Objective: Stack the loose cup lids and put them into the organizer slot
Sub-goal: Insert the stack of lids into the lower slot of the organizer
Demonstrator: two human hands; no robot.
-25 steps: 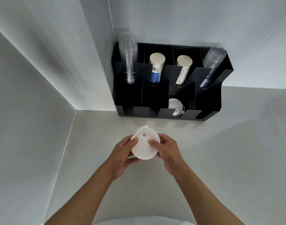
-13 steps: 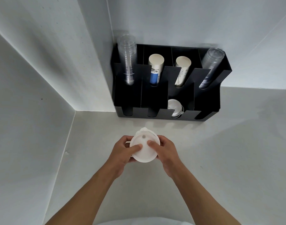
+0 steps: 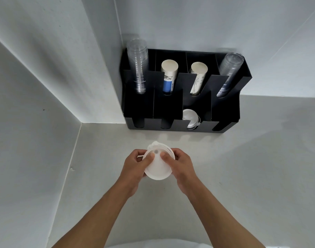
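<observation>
While clamped from both sides between the left hand [image 3: 135, 164] and right hand [image 3: 182, 165], thumbs pressed on top, sat the stack of lids [image 3: 158, 162] just above the counter [image 3: 242, 167]. Probably light, thin, springy, slippery plastic; best gripped at the rims. Beyond stood a black organizer [image 3: 226, 113], lids in one front slot [image 3: 190, 119].

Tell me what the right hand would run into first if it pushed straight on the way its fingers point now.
The right hand points inward across the stack of white lids it grips, so past the lids it would likely meet the left hand on the opposite side.
</observation>
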